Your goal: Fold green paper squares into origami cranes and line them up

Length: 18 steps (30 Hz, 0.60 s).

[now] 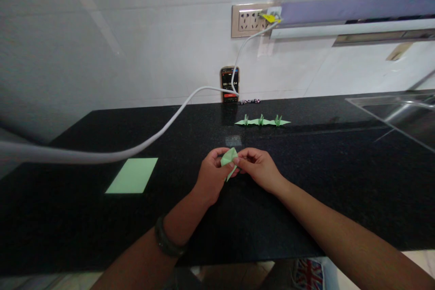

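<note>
A partly folded piece of light green origami paper (pixel 229 156) is held up above the black counter, between both hands. My left hand (pixel 214 170) pinches it from the left, thumb across its lower part. On the other side my right hand (pixel 254 164) grips its right edge between thumb and fingers. One narrow point of the paper sticks out below the left thumb. Beyond the hands, three folded green paper cranes (pixel 261 121) stand in a row, wings touching or nearly so. To the left lies a flat green stack or sheet of paper (pixel 132 176).
A phone (pixel 230 84) showing a timer leans on the wall at the back. A white cable (pixel 159 133) crosses the view from the left toward the wall socket (pixel 249 20). At the right is a metal sink (pixel 408 115). The black counter (pixel 340 181) ends near my body.
</note>
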Tool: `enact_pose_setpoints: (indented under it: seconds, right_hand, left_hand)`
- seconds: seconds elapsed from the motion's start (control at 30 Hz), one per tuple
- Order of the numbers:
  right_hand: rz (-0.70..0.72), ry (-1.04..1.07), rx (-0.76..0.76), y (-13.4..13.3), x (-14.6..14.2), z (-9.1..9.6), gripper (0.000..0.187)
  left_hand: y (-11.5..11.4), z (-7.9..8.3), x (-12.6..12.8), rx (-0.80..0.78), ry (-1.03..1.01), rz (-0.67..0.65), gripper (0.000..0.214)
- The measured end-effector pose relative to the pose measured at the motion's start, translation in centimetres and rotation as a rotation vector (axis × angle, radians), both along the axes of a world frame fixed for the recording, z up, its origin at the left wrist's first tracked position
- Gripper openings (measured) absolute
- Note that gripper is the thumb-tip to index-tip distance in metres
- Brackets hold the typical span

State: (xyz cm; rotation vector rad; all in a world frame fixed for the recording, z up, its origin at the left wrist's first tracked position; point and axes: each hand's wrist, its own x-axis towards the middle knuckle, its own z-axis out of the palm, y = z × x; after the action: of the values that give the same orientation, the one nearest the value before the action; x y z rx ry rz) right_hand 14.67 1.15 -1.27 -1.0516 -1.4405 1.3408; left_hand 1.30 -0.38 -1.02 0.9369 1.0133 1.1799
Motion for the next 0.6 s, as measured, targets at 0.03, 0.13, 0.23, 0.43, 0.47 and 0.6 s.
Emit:
enact_pose_setpoints:
  seconds: [0.03, 0.13, 0.23, 0.43, 0.47, 0.6]
  right_hand:
    - [0.019, 0.006, -0.023, 0.0, -0.02, 0.08, 0.015]
    - [0.046, 0.005, -0.044, -0.06, -0.06, 0.23, 0.015]
    - [0.015, -0.023, 0.002, -0.24, -0.1, 0.21, 0.015]
    - [-0.03, -0.076, 0.052, -0.32, -0.12, 0.07, 0.017]
    - [-0.027, -0.086, 0.028, -0.25, -0.07, 0.04, 0.018]
    - [0.0, -0.159, -0.01, 0.08, 0.29, -0.27, 0.018]
  left_hand:
    - [0.05, -0.09, 0.01, 0.0, -0.011, 0.0, 0.038]
    - [0.15, -0.15, 0.0, -0.012, -0.03, -0.004, 0.035]
    - [0.17, 0.08, -0.07, -0.04, -0.033, -0.005, 0.032]
    - [0.05, 0.4, -0.1, -0.086, -0.014, -0.047, 0.031]
    - [0.0, 0.38, -0.11, -0.086, 0.006, -0.073, 0.029]
    - [-0.14, 0.3, -0.29, -0.052, 0.181, -0.132, 0.021]
